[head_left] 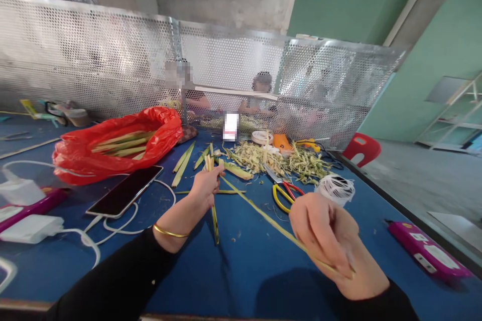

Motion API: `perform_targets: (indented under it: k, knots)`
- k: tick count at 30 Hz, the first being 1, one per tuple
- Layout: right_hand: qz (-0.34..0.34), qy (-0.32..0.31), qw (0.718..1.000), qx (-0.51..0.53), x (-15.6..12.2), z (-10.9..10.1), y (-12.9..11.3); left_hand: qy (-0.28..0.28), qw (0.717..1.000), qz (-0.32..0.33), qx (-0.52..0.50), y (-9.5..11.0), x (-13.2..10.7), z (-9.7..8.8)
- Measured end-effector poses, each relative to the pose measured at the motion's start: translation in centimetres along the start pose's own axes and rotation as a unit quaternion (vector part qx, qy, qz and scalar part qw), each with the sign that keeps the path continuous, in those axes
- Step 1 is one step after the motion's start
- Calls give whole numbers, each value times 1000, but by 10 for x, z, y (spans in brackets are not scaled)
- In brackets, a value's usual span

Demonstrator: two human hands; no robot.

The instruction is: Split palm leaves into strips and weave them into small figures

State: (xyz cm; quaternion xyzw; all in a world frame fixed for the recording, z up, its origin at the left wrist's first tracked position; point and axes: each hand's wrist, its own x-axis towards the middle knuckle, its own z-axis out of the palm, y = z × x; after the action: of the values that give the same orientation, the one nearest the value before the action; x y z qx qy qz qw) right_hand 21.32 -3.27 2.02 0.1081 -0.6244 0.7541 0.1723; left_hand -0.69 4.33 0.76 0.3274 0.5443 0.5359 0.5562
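Note:
In the middle of the head view my left hand (204, 186) is closed around a small bundle of leaf strips (215, 225), whose ends stick out above and below the fist. A long, thin yellow-green strip (263, 214) runs taut from beside that fist down to my right hand (326, 241). The fingers of my right hand are pinched on it, near the front right of the table. Just behind my right hand lie scissors (283, 191) with red and yellow handles. Several cut leaf pieces (183, 164) rest beyond my left hand.
A red plastic bag (71, 160) of long leaves stands at left, near a phone (126, 191) with white cables. Shredded leaf scraps (259, 158) are heaped at the back. White cord (336, 189) and a purple power strip (425, 251) lie right. Beyond the perforated metal screen (233, 60) people sit.

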Motion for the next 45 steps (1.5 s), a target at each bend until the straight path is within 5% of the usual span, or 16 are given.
perform_targets:
  k: [4, 9, 12, 14, 16, 17, 19, 21, 24, 27, 31, 34, 38, 40, 45]
  knots:
    - [-101, -59, 987, 110, -6, -10, -5, 15, 1000, 0, -17, 2, 3, -2]
    - [-57, -160, 978, 121, -4, -15, -24, 19, 999, -7, -24, 4, 7, -5]
    - [-37, -160, 982, 96, -6, -10, -31, 14, 999, -20, -26, 5, 12, -10]
    - [-32, -90, 992, 79, -9, -5, -30, -1, 999, -29, -25, 5, 14, -11]
    - [-28, 88, 995, 39, -10, -3, -25, -24, 999, -40, -21, 4, 12, -11]
    - [-32, 211, 977, 4, -9, -5, -21, -39, 998, -46, -17, 4, 11, -9]
    - [-51, 445, 889, -91, -5, -17, -14, -73, 995, -61, -8, 1, 6, -5]
    - [-103, 661, 718, -190, -1, -36, -7, -109, 991, -74, 0, -1, 0, -1]
    - [-122, 734, 626, -235, -2, -66, 3, -155, 984, -84, 9, -3, -10, 3]
    - [-71, 759, 581, -287, -10, -81, 11, -180, 980, -87, 17, -3, -17, 5]
    - [-17, 756, 536, -375, -9, -71, 15, -186, 979, -78, 25, -2, -23, 6]
    - [8, 724, 542, -426, 6, -54, 16, -182, 981, -64, 26, -3, -28, 8]
    - [59, 643, 668, -371, 32, -35, 27, -210, 976, -43, 45, -9, -36, 13]
    - [50, 637, 699, -320, 41, -30, 33, -234, 969, -49, 58, -11, -40, 14]
    - [-80, 679, 712, -158, 42, -27, 31, -273, 959, -59, 38, -11, -41, 15]
